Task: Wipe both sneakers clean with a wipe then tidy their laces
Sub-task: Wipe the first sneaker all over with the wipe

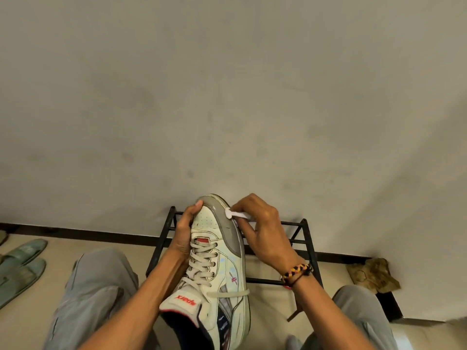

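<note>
A white sneaker with grey toe trim and off-white laces is held up in front of me, toe pointing away. My left hand grips its left side near the toe, thumb on the toe cap. My right hand pinches a small folded white wipe and presses it against the grey trim on the toe's right side. One lace end lies loose across the shoe's right side. A second sneaker is not in view.
A black metal shoe rack stands against the wall behind the sneaker. Green slippers lie on the floor at left. A crumpled brown cloth sits at right by the wall. My grey-trousered knees flank the shoe.
</note>
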